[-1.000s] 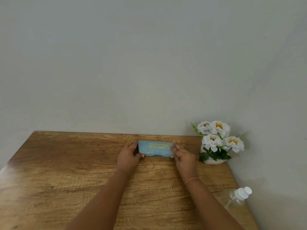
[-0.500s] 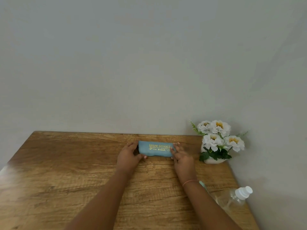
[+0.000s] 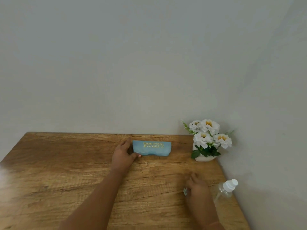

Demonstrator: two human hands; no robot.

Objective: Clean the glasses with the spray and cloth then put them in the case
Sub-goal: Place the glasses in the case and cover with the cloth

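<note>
Fingers (image 3: 127, 143) and thumb of left hand (image 3: 122, 155) clasp closed case (image 3: 152, 147) at far edge of table (image 3: 66, 163); right hand (image 3: 196, 186) blurred by spray bottle (image 3: 224, 191), grip indeterminate. Glasses unseen, likely cased; release next

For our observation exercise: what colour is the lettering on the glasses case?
Yellow-gold, printed on the light blue glasses case; seen in the head view.
</note>
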